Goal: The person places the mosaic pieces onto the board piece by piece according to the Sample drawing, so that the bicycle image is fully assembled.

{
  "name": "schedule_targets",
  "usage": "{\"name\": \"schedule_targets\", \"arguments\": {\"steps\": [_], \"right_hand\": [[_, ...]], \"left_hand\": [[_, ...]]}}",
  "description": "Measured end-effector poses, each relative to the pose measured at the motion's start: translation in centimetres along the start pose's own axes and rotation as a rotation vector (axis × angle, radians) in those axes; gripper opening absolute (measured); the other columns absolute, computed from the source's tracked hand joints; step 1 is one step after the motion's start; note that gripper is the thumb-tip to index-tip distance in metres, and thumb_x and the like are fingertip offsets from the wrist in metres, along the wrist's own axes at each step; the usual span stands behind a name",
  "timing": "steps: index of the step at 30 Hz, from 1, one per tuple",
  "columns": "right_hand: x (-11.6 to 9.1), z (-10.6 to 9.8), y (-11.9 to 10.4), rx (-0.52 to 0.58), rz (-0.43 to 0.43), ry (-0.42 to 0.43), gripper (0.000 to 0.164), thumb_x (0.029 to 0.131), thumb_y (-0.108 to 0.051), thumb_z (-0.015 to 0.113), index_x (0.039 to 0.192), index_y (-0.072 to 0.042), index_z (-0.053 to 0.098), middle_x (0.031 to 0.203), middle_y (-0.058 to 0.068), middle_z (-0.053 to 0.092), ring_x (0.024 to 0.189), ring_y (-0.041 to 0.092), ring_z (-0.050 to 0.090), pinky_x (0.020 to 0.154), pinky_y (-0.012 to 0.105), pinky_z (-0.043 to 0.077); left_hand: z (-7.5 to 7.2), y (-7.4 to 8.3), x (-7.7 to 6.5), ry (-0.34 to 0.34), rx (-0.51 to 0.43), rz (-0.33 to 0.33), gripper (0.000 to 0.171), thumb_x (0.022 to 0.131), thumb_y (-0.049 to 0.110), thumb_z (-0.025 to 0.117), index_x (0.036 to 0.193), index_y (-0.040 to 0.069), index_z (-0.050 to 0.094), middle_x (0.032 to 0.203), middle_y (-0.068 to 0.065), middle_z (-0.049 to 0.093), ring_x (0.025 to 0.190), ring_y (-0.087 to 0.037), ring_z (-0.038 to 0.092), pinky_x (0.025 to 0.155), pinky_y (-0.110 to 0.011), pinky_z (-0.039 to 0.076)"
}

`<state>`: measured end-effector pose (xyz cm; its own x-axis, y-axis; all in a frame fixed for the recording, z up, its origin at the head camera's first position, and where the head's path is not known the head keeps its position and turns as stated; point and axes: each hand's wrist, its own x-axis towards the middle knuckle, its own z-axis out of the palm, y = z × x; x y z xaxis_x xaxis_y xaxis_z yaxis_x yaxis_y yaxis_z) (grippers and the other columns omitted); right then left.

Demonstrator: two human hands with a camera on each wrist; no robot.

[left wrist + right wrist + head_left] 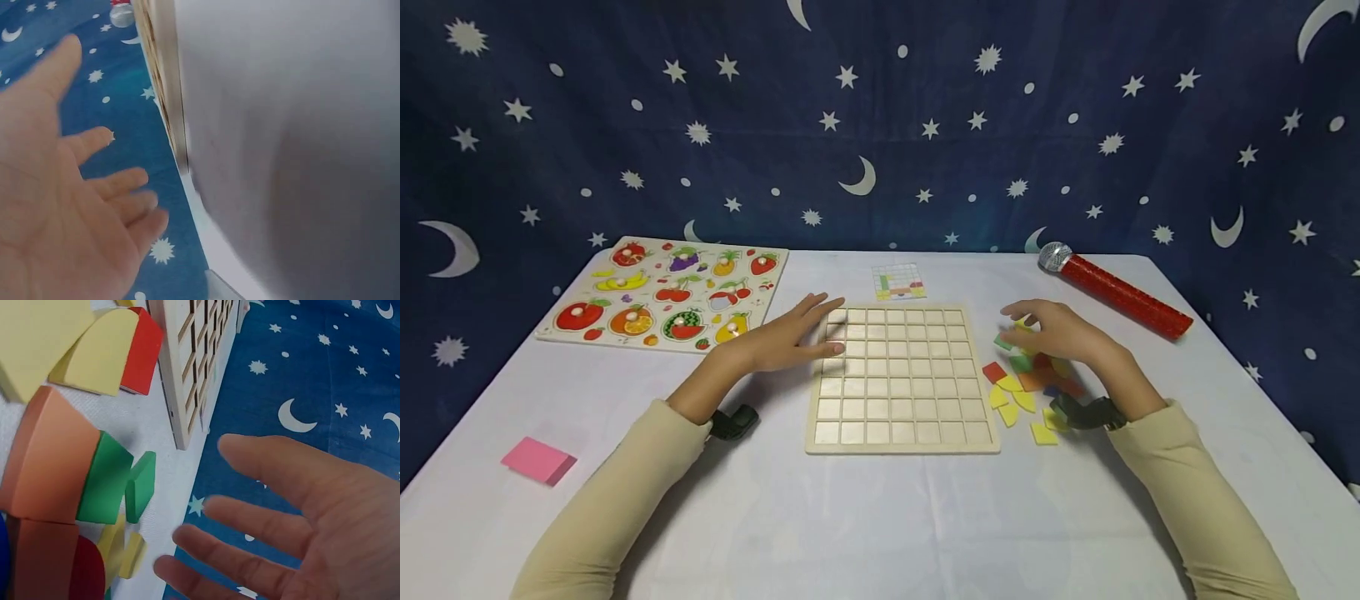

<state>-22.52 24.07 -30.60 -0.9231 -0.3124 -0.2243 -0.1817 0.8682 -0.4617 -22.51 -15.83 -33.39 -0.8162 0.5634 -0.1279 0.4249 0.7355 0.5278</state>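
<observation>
A pale wooden grid board (901, 388) with square hollows lies on the table in front of the person. Over its upper left edge hovers the left hand (784, 340), fingers stretched out and nothing held; the left wrist view shows its palm (56, 206) bare. On the other side, the right hand (1060, 332) is above a loose heap of coloured pieces. In the right wrist view its fingers (250, 519) are spread and hold nothing. Among the pieces are a red one (994, 372), yellow leaf-shaped ones (1008, 414), green ones (103, 481) and orange ones (47, 456).
A fruit peg puzzle (643, 287) lies at the back left. Behind the board is a small pattern card (898, 282). A red glittery microphone (1120, 292) rests at the back right, and a pink block (538, 461) sits at the front left.
</observation>
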Motion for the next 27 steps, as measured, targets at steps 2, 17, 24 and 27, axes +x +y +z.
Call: {"name": "schedule_targets", "arguments": {"steps": [2,17,24,27], "right_hand": [[0.2,0.1,0.0,0.000,-0.007,-0.004,0.056,0.093,-0.030,0.066,0.136,0.003,0.053,0.130,0.026,0.056,0.113,0.039,0.053,0.087,0.050,0.052],[0.3,0.6,0.8,-0.022,0.003,-0.003,0.048,0.087,-0.019,0.073,0.126,0.005,0.060,0.113,0.022,0.063,0.097,0.033,0.054,0.079,0.039,0.055],[0.5,1.2,1.2,0.016,0.002,0.033,0.041,0.087,-0.012,0.072,0.123,0.004,0.062,0.108,0.021,0.064,0.092,0.030,0.053,0.071,0.031,0.055],[0.5,1.3,1.3,0.017,0.001,0.051,0.040,0.087,-0.011,0.071,0.123,0.003,0.062,0.106,0.020,0.064,0.090,0.030,0.052,0.072,0.032,0.054]], "left_hand": [[0.0,-0.1,-0.4,-0.031,-0.074,0.002,0.091,0.090,0.051,0.064,0.158,0.022,0.012,0.163,-0.015,0.002,0.150,-0.035,0.005,0.113,-0.062,0.017],[0.3,-1.4,-1.2,-0.245,-0.211,0.082,0.114,0.073,0.035,0.086,0.157,0.011,0.013,0.163,-0.012,-0.011,0.148,-0.039,-0.004,0.114,-0.063,0.011],[0.4,-1.9,-1.0,-0.274,-0.184,0.071,0.127,0.068,0.040,0.089,0.158,0.009,0.004,0.163,-0.009,-0.015,0.149,-0.036,-0.008,0.114,-0.063,0.009],[0.4,-2.0,-1.1,-0.262,-0.166,0.069,0.128,0.068,0.042,0.089,0.157,0.008,0.004,0.163,-0.010,-0.015,0.149,-0.036,-0.009,0.114,-0.063,0.009]]}}
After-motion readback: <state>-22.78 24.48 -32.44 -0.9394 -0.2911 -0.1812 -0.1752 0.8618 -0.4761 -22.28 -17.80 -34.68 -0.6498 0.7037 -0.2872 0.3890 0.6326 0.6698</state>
